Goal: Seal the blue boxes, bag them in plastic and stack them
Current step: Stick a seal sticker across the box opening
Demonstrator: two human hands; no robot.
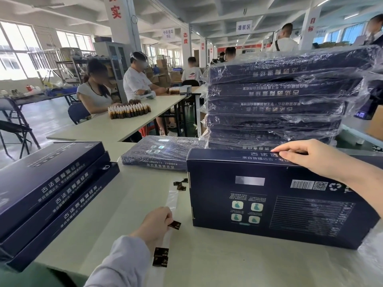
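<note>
A dark blue box [269,204] stands on its long edge on the pale table [207,266], its printed back (barcode, QR code, four small pictures) facing the camera. The right hand [310,158] grips the box's top edge towards the right end, fingers laid over the top panel and thumb against the front. The left hand [155,222], in a grey sleeve, pinches a small dark seal sticker [174,225] between thumb and fingertips. The sticker is just left of the box's lower corner, over a clear backing strip [172,198] that carries spare stickers [160,257]. Directly behind the upright box rises a stack of bagged boxes [275,104] in crinkled plastic, and a single bagged box [157,154] lies flat to its left. Three unbagged boxes [51,187] are piled at the table's left edge.
</note>
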